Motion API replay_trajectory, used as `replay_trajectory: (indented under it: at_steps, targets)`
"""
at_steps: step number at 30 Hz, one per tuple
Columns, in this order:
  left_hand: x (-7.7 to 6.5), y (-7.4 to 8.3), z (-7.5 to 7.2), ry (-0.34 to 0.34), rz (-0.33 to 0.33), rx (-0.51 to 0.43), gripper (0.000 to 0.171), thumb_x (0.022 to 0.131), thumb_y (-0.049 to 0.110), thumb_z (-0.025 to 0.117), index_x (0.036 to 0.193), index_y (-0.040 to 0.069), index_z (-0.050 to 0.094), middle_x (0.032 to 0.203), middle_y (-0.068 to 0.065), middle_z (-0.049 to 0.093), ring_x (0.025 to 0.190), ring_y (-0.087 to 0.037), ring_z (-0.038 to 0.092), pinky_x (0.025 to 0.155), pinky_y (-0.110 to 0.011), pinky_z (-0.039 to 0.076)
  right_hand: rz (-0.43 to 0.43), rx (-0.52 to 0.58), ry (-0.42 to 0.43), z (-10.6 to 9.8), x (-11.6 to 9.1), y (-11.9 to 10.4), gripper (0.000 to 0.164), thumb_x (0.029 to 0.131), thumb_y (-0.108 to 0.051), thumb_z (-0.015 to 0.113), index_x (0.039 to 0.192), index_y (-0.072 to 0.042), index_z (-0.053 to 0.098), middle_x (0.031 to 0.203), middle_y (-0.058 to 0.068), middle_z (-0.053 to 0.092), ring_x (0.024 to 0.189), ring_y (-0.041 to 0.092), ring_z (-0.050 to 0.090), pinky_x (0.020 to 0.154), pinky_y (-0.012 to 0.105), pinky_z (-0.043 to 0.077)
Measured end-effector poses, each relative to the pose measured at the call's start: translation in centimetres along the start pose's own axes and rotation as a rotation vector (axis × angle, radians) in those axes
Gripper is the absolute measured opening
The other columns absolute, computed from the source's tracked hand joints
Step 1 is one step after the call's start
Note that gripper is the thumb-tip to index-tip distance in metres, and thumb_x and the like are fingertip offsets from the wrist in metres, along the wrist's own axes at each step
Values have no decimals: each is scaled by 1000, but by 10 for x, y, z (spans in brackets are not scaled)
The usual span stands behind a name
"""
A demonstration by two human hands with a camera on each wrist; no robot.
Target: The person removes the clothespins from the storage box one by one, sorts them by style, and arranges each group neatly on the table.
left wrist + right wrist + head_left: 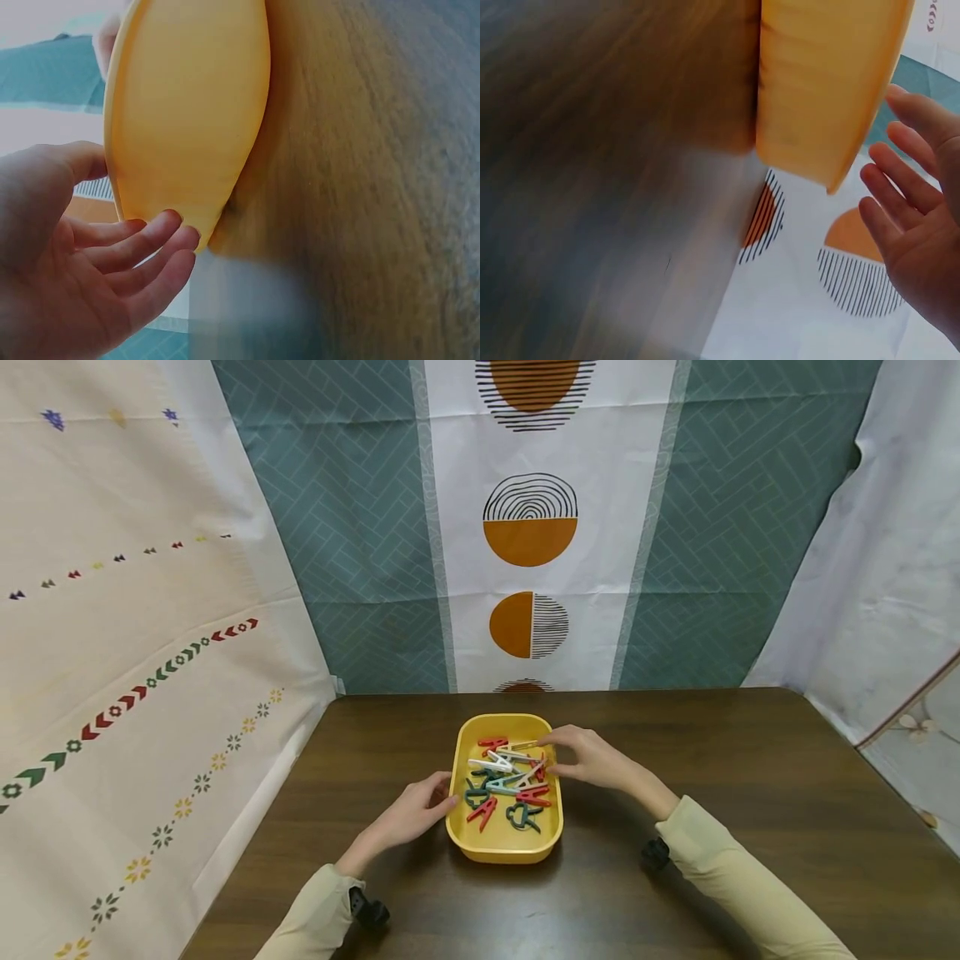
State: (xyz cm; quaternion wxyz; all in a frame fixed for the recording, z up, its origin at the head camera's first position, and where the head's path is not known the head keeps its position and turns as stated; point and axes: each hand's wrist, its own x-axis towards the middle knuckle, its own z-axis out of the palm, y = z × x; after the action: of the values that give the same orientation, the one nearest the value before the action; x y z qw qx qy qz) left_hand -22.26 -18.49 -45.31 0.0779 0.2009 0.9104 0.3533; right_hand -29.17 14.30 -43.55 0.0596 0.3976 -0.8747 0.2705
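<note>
A yellow plastic tub point(504, 857) stands on the brown table and holds several clothespins. Among them are a red clothespin point(483, 812), a white clothespin point(495, 763) and a dark green clip point(525, 816). My left hand point(411, 810) is at the tub's left side. In the left wrist view its thumb meets the rim and its loosely extended fingers point(142, 247) lie along the outer wall. Over the right rim reaches my right hand point(592, 758), its fingertips near the clothespins. The right wrist view shows its fingers relaxed and spread, with no clothespin visible in them.
The wood-grain table point(712, 752) extends to both sides of the tub. Behind it hangs a green and white patterned cloth point(375, 568). An embroidered cream cloth point(150, 635) borders the left, and a pale cloth point(877, 635) the right. Each wrist wears a dark device.
</note>
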Motion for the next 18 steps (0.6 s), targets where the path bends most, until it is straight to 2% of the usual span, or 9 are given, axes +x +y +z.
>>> replay_trajectory:
  at_steps: [8, 13, 18]
  targets:
    - [0, 1, 2, -6, -10, -2, 45, 93, 30, 52, 130, 6, 43, 91, 1, 59, 77, -11, 52, 67, -21, 45, 2, -25, -106, 3, 17, -11, 36, 78, -15, 71, 112, -7, 63, 112, 7, 63, 106, 25, 58, 91, 42, 47]
    - [0, 1, 2, -2, -12, 2, 45, 93, 30, 51, 130, 5, 42, 88, 2, 58, 75, -11, 52, 64, -21, 44, 10, -59, -229, 2, 28, -20, 30, 78, -11, 71, 106, -5, 66, 103, 9, 67, 89, 23, 61, 82, 37, 51]
    - [-1, 1, 3, -7, -17, 3, 46, 93, 31, 51, 130, 6, 42, 87, 2, 57, 73, -11, 51, 62, -21, 44, 42, -134, -355, 6, 40, -26, 28, 74, -11, 74, 102, -7, 68, 97, 7, 68, 76, 16, 57, 75, 32, 51]
